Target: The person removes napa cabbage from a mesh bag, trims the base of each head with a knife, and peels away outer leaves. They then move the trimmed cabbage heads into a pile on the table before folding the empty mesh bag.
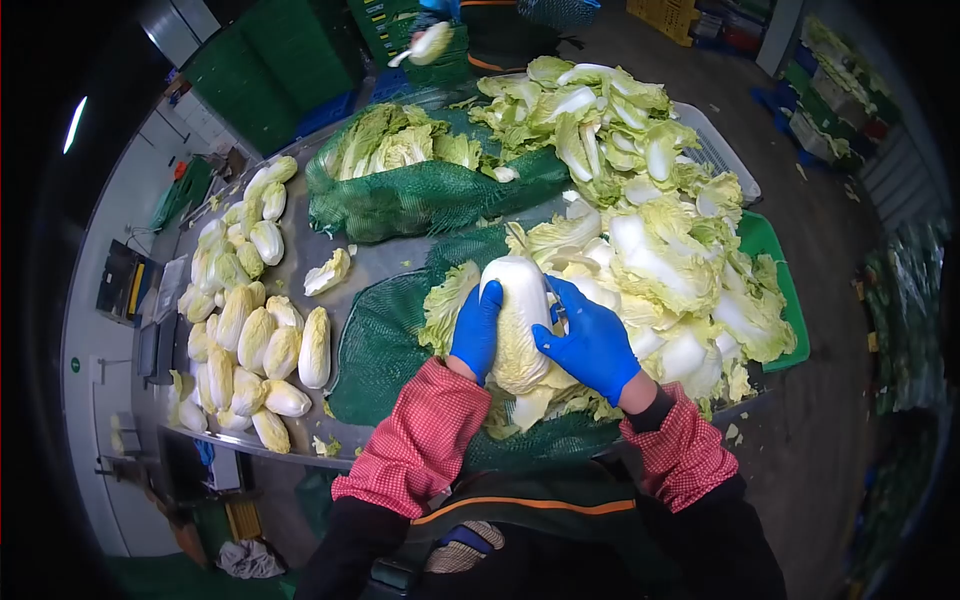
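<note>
A pale napa cabbage (516,325) stands roughly upright in front of me, its white base end upward. My left hand (477,335), in a blue glove, is closed around the cabbage's left side. On the other side, my right hand (590,340), also blue-gloved, grips what looks like a thin knife (550,295) close against the cabbage; the fingers partly hide it. Loose outer leaves (450,308) lie beside and beneath the cabbage, on green netting (380,345).
Trimmed cabbages (255,340) are piled at the table's left. A green mesh sack (430,205) of cabbages lies ahead. Leaves (650,250) heap up on the right, over a green crate (795,310). Across the table, another person's hand (418,38) is near a cabbage (430,45).
</note>
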Demonstrator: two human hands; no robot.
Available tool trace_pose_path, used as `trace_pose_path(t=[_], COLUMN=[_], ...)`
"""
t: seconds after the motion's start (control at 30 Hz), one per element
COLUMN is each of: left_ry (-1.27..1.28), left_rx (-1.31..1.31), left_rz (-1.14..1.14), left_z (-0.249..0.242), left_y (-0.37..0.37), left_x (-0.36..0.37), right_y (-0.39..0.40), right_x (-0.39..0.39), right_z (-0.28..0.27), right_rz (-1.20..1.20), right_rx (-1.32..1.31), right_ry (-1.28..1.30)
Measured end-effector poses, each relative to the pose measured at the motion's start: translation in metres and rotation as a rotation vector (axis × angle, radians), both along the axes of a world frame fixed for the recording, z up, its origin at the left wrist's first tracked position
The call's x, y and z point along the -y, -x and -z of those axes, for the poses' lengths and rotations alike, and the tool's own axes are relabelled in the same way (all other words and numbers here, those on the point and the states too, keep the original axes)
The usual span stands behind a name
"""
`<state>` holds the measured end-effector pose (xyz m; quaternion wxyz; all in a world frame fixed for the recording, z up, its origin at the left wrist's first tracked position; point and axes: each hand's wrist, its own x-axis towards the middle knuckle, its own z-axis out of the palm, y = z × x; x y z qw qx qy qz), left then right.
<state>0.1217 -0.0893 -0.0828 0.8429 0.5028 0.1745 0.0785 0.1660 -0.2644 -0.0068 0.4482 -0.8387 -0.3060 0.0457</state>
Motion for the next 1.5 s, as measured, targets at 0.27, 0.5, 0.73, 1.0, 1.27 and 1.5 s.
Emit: trace_pose_path(t=[0.27,0.5,0.73,1.0,1.27,1.5], left_ry=[-0.542,-0.677,-0.697,0.459,0.705,0.603], left_rx=[0.034,0.038,-0.008,-0.054,0.287,0.071], left_rz=[-0.060,-0.100,0.016,-0.030,0.123,0.165], left_z=[-0.014,-0.017,-0.021,-0.020,-0.039,-0.052], left_y=[0.009,0.010,0.012,0.005,0.002,0.005], left_x=[0.001,0.014,0.011,-0.006,-0.025,-0.004], right_y=[-0.013,0.003,-0.001,0.003,-0.012,-0.006], right_x=[0.014,0.005,0.005,0.035,0.025,0.002], right_z=[0.014,0.002,0.018,-0.009,0.002,-0.006], right_rz=[0.069,0.001,-0.003,-0.166,0.034,-0.146], right_rx=[-0.388,-0.105,-0.159,-0.547,-0.024,-0.663], right_ry=[-0.130,0.024,-0.107,-0.313,-0.048,-0.211])
